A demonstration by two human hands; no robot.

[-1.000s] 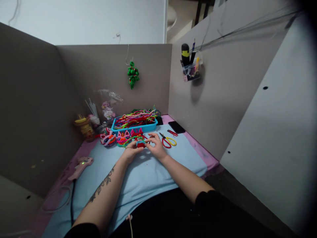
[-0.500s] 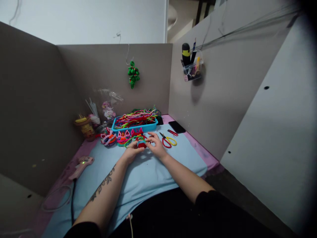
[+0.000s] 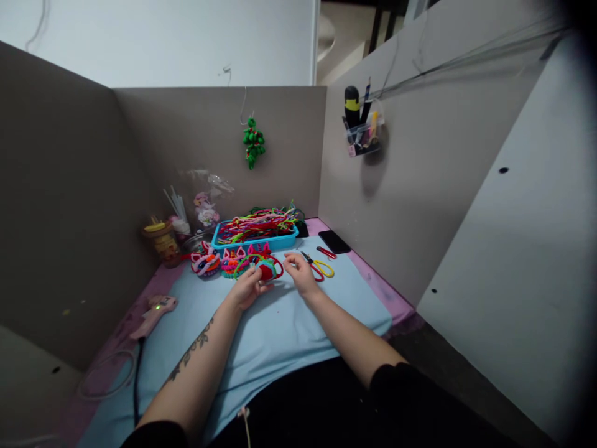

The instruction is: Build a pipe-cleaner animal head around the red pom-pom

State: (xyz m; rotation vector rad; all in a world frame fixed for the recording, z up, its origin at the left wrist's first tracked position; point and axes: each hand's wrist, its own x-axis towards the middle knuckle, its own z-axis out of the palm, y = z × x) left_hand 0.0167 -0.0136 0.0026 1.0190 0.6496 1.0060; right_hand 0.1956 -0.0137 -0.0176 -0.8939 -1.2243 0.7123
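Note:
My left hand [image 3: 245,289] is closed on a small red pipe-cleaner piece [image 3: 267,270] with green and red loops curling off it, held just above the light blue mat [image 3: 289,317]. My right hand [image 3: 301,272] sits a little to its right, fingers curled in a pinch near the end of the red loop; whether it grips the wire is too small to tell. Three finished fuzzy craft figures [image 3: 205,262] lie in a row just behind the left hand.
A blue tray [image 3: 254,239] heaped with coloured pipe cleaners stands at the back. Red-and-yellow scissors [image 3: 319,267] and a black phone [image 3: 334,241] lie to the right. A pink glue gun [image 3: 152,313] with cable rests at the left. Grey partition walls enclose the desk.
The right hand has drawn slightly away to the right from the red piece, and a red loop now arcs out from it. The view has shifted a little downward.

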